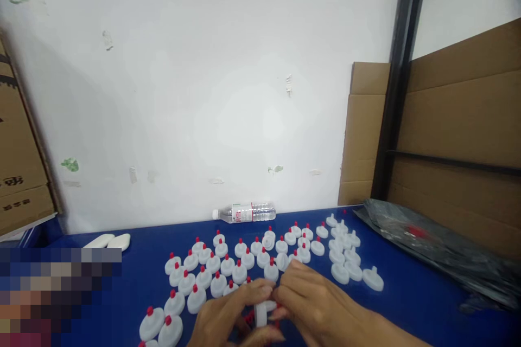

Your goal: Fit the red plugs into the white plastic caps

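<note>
My left hand (228,317) is closed round a white plastic nozzle lid (261,314), tilted on its side so that its spout points right. My right hand (313,301) is pinched at the spout's tip, where a bit of a small red cap shows between the fingers. Loose red caps (247,319) lie partly hidden beneath my hands. Beyond and to the left stand many white lids with red caps (218,284) on their spouts. At the right is a cluster of white lids without caps (353,271).
A clear plastic bottle (252,212) lies along the wall at the back of the blue table (301,331). Grey plastic bags (439,255) cover the right side, by cardboard (459,119) and a black post (401,81). Two white oval pieces (119,242) lie at left, beside a pixelated patch.
</note>
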Demonstrator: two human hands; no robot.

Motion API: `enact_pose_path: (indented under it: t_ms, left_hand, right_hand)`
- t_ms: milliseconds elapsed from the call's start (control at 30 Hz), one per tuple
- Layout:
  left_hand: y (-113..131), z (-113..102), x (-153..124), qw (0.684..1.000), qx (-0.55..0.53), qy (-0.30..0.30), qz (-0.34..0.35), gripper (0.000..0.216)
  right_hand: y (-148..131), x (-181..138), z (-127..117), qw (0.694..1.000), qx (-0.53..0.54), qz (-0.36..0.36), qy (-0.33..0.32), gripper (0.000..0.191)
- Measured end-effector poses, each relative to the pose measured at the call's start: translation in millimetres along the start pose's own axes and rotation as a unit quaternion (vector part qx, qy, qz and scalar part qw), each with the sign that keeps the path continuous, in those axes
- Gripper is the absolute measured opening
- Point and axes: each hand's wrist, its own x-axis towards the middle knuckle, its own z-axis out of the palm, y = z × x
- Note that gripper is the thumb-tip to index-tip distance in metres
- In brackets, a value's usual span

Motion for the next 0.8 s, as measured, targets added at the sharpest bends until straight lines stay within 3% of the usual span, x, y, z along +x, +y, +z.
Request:
enact_pose_path:
  t_ms: [133, 267, 400, 533, 633, 700, 800]
  left_hand:
    - [5.5, -8.6, 13.9, 0.995, 0.097, -0.015, 0.031, 0.037]
    - [6.9, -19.4, 24.5, 0.978, 0.199, -0.006, 0.062, 0.029]
    - [4.3, -20.2, 30.3, 0.974, 0.202, -0.041, 0.092, 0.032]
    - [1.3, -16.0, 28.0, 0.970, 0.211, -0.088, 0.078, 0.028]
    - [-1.2, -15.8, 23.7, 0.969, 0.209, -0.120, 0.046, 0.021]
    - [-2.7, -16.1, 20.9, 0.968, 0.206, -0.137, 0.032, 0.019]
    - [-4.5, -14.2, 16.3, 0.964, 0.212, -0.156, 0.024, 0.023]
  right_hand:
    - [4.0, 8.1, -16.6, 0.999, 0.013, 0.020, -0.034, 0.029]
    - [8.4, 2.9, -40.4, 0.982, 0.022, 0.129, -0.135, 0.029]
    - [20.2, -14.2, -57.7, 0.942, -0.017, 0.251, -0.223, 0.040]
    - [37.6, -22.3, -55.9, 0.922, -0.051, 0.272, -0.271, 0.052]
    - [52.4, -20.5, -55.0, 0.919, -0.034, 0.279, -0.276, 0.057]
    - [63.8, -21.4, -60.9, 0.911, -0.047, 0.322, -0.253, 0.056]
    - [81.0, -31.7, -76.8, 0.880, -0.056, 0.417, -0.218, 0.037]
